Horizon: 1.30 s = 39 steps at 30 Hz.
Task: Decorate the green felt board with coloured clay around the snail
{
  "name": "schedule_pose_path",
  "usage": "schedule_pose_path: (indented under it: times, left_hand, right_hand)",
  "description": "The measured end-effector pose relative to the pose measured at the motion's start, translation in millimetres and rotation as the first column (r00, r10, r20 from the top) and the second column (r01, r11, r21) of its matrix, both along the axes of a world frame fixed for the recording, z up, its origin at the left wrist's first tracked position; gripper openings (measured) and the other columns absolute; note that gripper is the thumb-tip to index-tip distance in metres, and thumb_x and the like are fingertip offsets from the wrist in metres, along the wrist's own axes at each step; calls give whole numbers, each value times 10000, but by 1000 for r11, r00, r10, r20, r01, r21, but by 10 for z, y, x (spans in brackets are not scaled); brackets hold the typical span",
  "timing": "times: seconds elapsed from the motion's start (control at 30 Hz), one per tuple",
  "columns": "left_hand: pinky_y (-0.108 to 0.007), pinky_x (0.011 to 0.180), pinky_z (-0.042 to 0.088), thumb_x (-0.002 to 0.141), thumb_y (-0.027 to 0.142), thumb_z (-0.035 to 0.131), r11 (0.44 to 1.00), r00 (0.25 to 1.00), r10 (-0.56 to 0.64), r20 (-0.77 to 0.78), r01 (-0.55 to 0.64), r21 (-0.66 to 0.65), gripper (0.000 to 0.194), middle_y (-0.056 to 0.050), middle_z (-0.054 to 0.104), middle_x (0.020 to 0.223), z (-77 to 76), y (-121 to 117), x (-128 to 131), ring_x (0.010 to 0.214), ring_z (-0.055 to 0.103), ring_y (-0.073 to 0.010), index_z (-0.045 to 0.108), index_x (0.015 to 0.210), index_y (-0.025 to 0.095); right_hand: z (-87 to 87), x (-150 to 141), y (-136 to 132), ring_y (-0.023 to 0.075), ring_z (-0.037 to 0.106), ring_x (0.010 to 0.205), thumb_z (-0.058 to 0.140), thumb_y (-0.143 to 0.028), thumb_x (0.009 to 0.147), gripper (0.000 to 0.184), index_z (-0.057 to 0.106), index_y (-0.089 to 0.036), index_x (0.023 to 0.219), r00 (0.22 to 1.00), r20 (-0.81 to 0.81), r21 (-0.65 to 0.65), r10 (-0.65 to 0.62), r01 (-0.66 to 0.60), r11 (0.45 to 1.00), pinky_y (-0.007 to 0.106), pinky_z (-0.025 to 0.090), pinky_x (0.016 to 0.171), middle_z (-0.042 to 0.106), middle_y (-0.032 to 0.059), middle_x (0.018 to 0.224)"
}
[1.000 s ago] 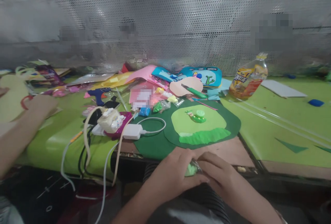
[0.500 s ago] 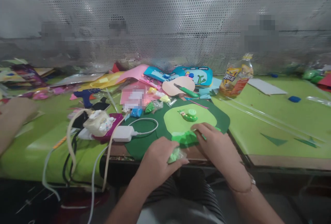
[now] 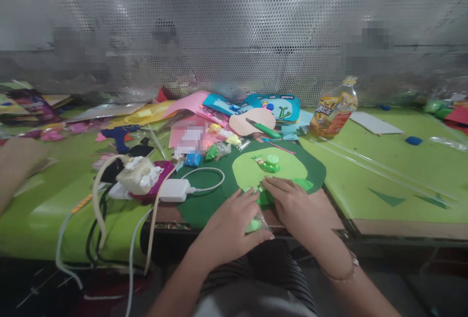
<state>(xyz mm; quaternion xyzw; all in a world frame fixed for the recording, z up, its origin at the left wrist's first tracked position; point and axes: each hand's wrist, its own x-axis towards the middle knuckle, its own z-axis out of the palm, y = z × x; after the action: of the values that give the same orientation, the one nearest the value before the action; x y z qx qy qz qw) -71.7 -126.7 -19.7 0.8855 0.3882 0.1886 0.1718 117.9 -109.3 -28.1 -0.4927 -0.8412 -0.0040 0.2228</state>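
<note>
My left hand (image 3: 234,217) holds a small clear plastic bag of light green clay (image 3: 253,226) between thumb and palm, at the table's front edge. Its fingertips reach to the near rim of the dark green sheet (image 3: 317,163). Laid flat, the fingers of my right hand (image 3: 292,200) rest on the bright green clay strip (image 3: 304,184) and hide much of it. That strip runs along the lower edge of a light green oval (image 3: 243,166) on the sheet. Just beyond my right fingertips sits a small green clay snail (image 3: 270,163).
At left are a hot glue gun (image 3: 119,134), a white adapter (image 3: 175,189), cables and another person's arm (image 3: 20,166). Behind lie a green-handled cutter (image 3: 266,129), coloured foam sheets and small clay packs. A plastic bottle (image 3: 332,112) stands to the right.
My hands have parted. My right hand went forward from the clay bag onto the green strip and now lies flatter there. The bag stays in my left hand, and the view has swung right.
</note>
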Motion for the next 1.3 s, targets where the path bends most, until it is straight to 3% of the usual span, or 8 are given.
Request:
schedule_pose_path:
  times: [0.13,0.23,0.43,0.67,0.87,1.03,1.2,1.3]
  left_hand:
    - [-442,1123,259,855,517,523,1000,1000,-2,1,2,-10,380,-123,548,1309,-16,11,-1,1315,400,-240,554,1018,175]
    - [-451,1116,264,864,510,512,1000,1000,-8,4,8,-28,417,-108,542,1319,-20,20,-2,1320,391,-244,526,1122,182]
    - [-456,1111,264,871,509,503,998,1000,-21,-13,20,-64,407,-108,532,1332,-21,44,-14,1331,375,-247,532,1126,193]
    - [-448,1120,248,871,524,493,996,1000,-6,-28,4,-90,405,-108,557,1303,-14,39,-30,1347,350,-245,551,1084,185]
    - [-448,1125,239,878,537,468,997,999,-16,-35,13,-76,533,-99,519,1354,0,20,-44,1357,330,-249,478,1266,171]
    - [-443,1130,227,880,548,454,998,999,-28,-37,26,-59,562,-91,490,1382,-22,18,-58,1358,327,-243,454,1301,175]
    - [-448,1118,245,879,538,465,999,1000,-23,-22,22,-44,433,-105,567,1286,-24,34,-53,1327,378,-240,547,1113,183]
    - [-442,1113,255,875,558,455,999,999,-20,-28,19,-30,439,-106,593,1240,-23,19,-45,1318,391,-241,544,1082,181]
  right_hand:
    - [-20,-20,-133,268,503,1193,348,-68,878,386,520,-82,1223,996,-59,53,68,-64,997,476,452,947,597,171,1216]
    - [-35,-51,-210,272,456,1252,353,-209,942,372,445,-87,1281,993,-50,12,109,-109,994,488,424,980,583,171,1243]
    - [-45,-65,-198,280,351,1333,278,-297,983,403,442,-108,1299,995,90,-51,52,-47,998,523,306,1063,549,116,1318]
    - [14,-142,-177,313,452,1249,326,-283,964,389,568,-58,1168,966,257,82,-24,3,997,502,312,1049,589,173,1251]
    - [-59,-32,-165,346,494,1201,349,-266,951,421,534,11,1208,942,326,167,-73,18,986,527,349,1007,582,235,1236]
    - [23,112,-150,317,427,1276,298,-301,973,435,487,-39,1266,967,252,100,-27,2,995,535,343,1024,571,194,1273]
    - [96,119,-124,203,424,1287,244,-322,993,433,394,-132,1352,975,62,-97,213,-206,974,399,388,1036,512,117,1359]
    - [71,128,-98,210,453,1261,241,-356,993,449,392,-150,1363,968,-2,-168,250,-247,954,403,401,1025,497,114,1373]
